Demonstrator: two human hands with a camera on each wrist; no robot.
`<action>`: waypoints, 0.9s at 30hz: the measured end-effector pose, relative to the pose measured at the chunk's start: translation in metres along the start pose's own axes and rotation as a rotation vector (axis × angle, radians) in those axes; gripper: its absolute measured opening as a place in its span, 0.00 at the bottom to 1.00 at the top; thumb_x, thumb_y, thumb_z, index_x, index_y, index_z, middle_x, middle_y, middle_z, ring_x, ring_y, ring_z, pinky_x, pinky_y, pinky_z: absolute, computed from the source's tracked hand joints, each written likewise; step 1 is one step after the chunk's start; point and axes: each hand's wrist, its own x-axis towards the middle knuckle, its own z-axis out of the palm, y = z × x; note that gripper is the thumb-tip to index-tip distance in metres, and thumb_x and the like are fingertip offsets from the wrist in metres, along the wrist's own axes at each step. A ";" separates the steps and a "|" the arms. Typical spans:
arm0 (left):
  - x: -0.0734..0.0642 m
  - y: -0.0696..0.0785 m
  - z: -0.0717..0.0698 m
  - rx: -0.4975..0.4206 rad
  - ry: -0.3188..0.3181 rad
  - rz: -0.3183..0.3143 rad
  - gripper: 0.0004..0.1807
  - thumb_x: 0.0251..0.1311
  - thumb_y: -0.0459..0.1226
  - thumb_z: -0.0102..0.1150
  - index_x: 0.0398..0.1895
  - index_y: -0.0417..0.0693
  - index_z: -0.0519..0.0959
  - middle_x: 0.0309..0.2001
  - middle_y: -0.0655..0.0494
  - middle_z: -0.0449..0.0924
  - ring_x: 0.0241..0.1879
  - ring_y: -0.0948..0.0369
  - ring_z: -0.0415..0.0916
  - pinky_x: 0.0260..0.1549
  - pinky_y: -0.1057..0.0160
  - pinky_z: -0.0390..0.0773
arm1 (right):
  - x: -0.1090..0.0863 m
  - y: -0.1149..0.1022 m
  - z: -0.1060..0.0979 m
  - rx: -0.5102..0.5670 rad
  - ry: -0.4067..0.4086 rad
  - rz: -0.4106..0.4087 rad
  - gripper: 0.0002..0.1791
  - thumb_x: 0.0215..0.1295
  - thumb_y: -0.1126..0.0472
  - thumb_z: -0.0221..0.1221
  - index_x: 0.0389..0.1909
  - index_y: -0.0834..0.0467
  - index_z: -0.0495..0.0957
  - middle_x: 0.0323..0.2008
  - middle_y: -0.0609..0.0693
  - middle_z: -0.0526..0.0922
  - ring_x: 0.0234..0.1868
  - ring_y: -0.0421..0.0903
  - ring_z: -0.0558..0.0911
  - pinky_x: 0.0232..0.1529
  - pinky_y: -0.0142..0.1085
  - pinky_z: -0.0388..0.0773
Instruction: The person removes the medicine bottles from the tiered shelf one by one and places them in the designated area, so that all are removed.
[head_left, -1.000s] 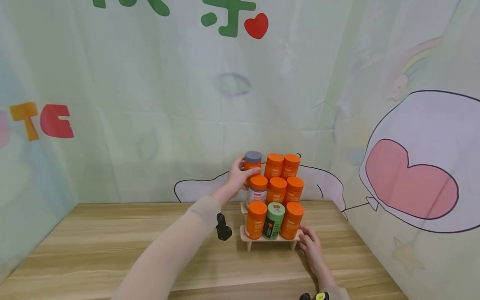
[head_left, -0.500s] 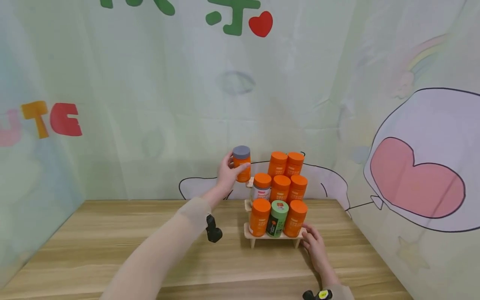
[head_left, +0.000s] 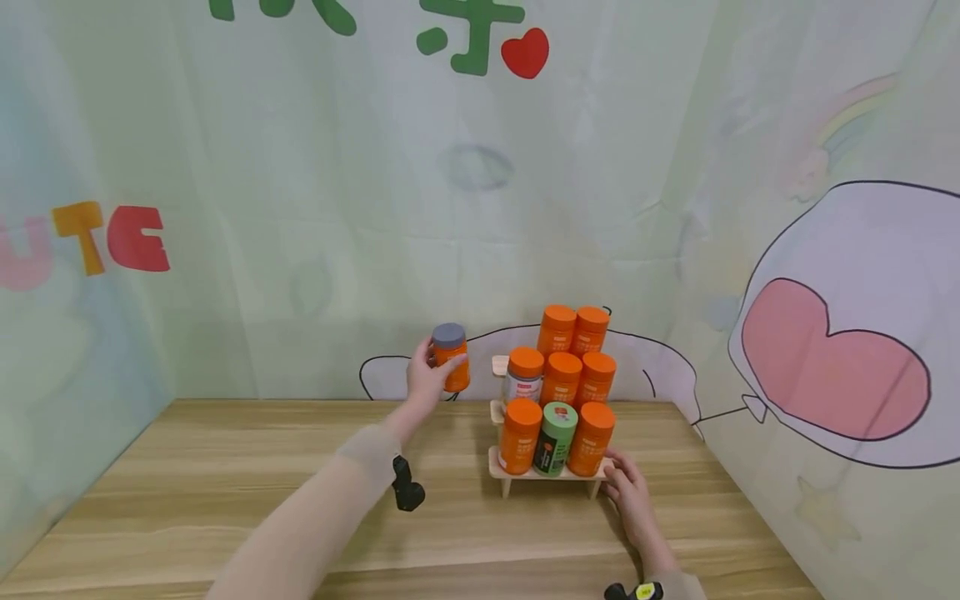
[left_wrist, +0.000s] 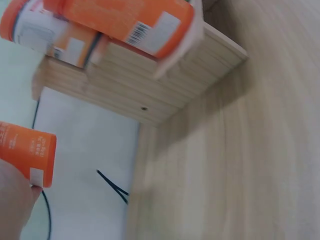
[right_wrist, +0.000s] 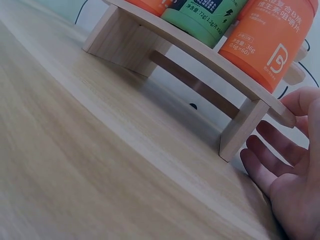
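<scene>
My left hand (head_left: 426, 379) grips an orange bottle with a grey cap (head_left: 450, 357), held upright in the air left of the rack. Part of that hand (left_wrist: 12, 200) and the bottle's lower end (left_wrist: 30, 152) show in the left wrist view. A three-tier wooden rack (head_left: 498, 412) bears several bottles. Its top tier has two orange bottles (head_left: 557, 332) and a bare left end. Below them are a white-labelled bottle with an orange cap (head_left: 522, 385) and a green bottle (head_left: 555, 442). At the lowest shelf's right end, my right hand (head_left: 632, 504) pinches the wood (right_wrist: 280, 111).
The rack stands on a wood-grain table (head_left: 300, 500), near its back edge. Behind and to the right hangs a printed curtain (head_left: 337, 208). Black wrist cameras (head_left: 406, 486) sit at both sleeves.
My left hand has lifted the grey-capped bottle off the rack's top tier, carried it left, then lowered it somewhat. The right hand has stayed at the rack's end.
</scene>
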 end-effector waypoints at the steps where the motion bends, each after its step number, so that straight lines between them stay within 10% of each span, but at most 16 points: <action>1: -0.001 -0.003 0.000 0.004 -0.005 0.003 0.35 0.58 0.35 0.68 0.68 0.39 0.65 0.60 0.35 0.73 0.59 0.41 0.73 0.60 0.42 0.72 | 0.000 0.000 0.000 -0.001 -0.001 -0.006 0.23 0.73 0.66 0.43 0.64 0.74 0.61 0.57 0.60 0.63 0.42 0.30 0.74 0.43 0.25 0.77; 8: -0.010 -0.028 0.000 0.021 -0.088 0.010 0.33 0.58 0.32 0.67 0.66 0.34 0.65 0.59 0.33 0.73 0.59 0.39 0.72 0.60 0.41 0.72 | -0.001 0.000 0.002 0.012 0.010 -0.023 0.21 0.72 0.67 0.44 0.62 0.73 0.63 0.49 0.50 0.70 0.41 0.32 0.75 0.42 0.26 0.78; 27: -0.031 -0.071 0.018 0.082 -0.205 -0.022 0.36 0.58 0.28 0.65 0.68 0.28 0.61 0.62 0.30 0.69 0.61 0.37 0.69 0.63 0.40 0.68 | 0.000 0.002 0.001 0.013 0.010 -0.032 0.21 0.73 0.66 0.44 0.62 0.73 0.63 0.59 0.63 0.65 0.43 0.32 0.75 0.43 0.26 0.77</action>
